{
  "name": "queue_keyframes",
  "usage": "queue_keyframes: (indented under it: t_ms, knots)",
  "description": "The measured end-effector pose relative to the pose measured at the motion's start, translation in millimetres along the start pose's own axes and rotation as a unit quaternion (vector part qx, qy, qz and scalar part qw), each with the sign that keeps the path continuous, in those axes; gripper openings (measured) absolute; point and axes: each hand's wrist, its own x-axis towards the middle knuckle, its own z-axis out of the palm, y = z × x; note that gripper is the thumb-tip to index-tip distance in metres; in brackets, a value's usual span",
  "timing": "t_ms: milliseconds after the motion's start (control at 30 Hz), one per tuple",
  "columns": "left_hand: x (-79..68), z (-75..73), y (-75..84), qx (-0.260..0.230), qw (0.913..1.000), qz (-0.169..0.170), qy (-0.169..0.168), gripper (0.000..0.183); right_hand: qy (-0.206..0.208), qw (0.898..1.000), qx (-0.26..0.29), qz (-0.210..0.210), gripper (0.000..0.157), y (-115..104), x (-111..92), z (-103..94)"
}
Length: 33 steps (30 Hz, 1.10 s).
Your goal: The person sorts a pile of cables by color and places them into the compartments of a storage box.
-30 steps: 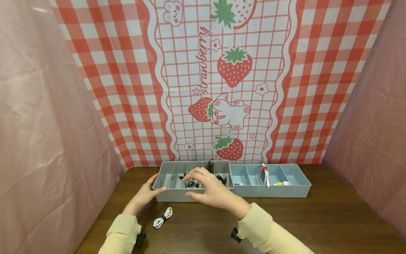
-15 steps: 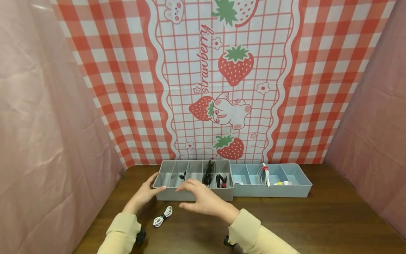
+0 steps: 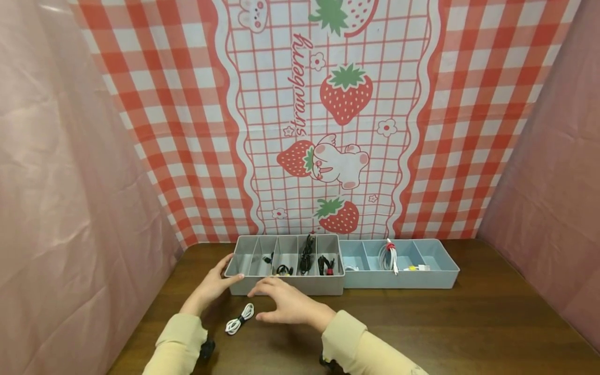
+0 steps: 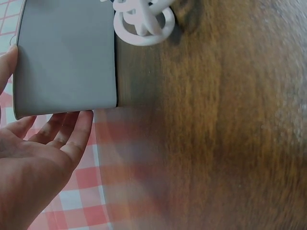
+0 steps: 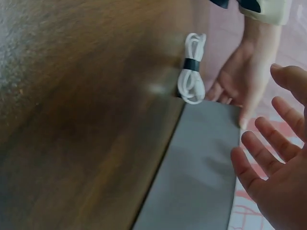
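Note:
My left hand (image 3: 213, 286) holds the left end of the grey divided storage box (image 3: 290, 286), thumb at the front rim and fingers against the end wall. In the left wrist view, those fingertips (image 4: 85, 117) touch the end wall. My right hand (image 3: 292, 303) hovers before the box with fingers spread, holding nothing. Left of it, a white bundled cable (image 3: 239, 319) with a black tie lies on the table. Inside the grey box are a small black cable (image 3: 284, 270), a tall black cable bundle (image 3: 307, 255) and a black cable with a red tie (image 3: 326, 264).
A light blue divided box (image 3: 400, 279) adjoins the grey box on the right. It holds a white cable with a red tie (image 3: 389, 256) and a white-and-yellow piece (image 3: 419, 268). A checked strawberry cloth (image 3: 347, 151) hangs behind the wooden table (image 3: 412, 323).
My right hand has moved down and left from over the grey box toward the white cable, uncovering the compartments. The left hand stays at the box's left end.

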Motion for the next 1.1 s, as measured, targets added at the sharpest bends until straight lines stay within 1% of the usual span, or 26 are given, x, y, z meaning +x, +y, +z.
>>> queue_keyframes:
  t_ms: [67, 133, 233, 367, 533, 733, 867, 967, 1100]
  knots:
    - [5.4, 0.0, -9.9, 0.003, 1.0000, -0.004, 0.003, 0.077, -0.012, 1.000, 0.003, 0.002, 0.044, 2, 1, 4.4]
    - [7.5, -0.4, -13.4, 0.008, 0.9999, -0.008, 0.006, 0.078, -0.026, 1.000, 0.002, 0.008, 0.045, 4, 2, 9.0]
    - [7.1, -1.2, -13.2, 0.015, 0.9998, -0.012, 0.009, 0.077, -0.042, 0.999, 0.005, 0.009, 0.048, 5, 5, 15.1]
    - [6.2, -2.2, -13.2, 0.023, 0.9996, -0.011, 0.007, 0.077, -0.058, 0.998, -0.002, -0.002, 0.051, 4, 8, 20.7]
    - [6.6, -1.2, -13.3, 0.027, 0.9996, -0.012, 0.007, 0.077, -0.068, 0.997, -0.029, -0.018, 0.052, 3, 14, 26.4]
    - [7.4, 0.7, -12.9, 0.015, 0.9999, -0.001, 0.003, 0.075, -0.086, 0.995, -0.059, -0.003, 0.054, 3, 19, 32.8]
    - [7.1, 1.0, -13.3, 0.015, 0.9999, -0.004, 0.002, 0.079, -0.092, 0.993, -0.069, 0.009, 0.055, 5, 21, 36.2]
    - [6.8, 1.0, -13.4, 0.010, 0.9999, -0.012, 0.003, 0.082, -0.099, 0.992, -0.074, 0.016, 0.056, 8, 22, 38.7]
    - [6.5, -0.2, -13.4, 0.002, 0.9999, -0.016, 0.003, 0.082, -0.105, 0.991, -0.082, 0.014, 0.056, 10, 21, 41.2]
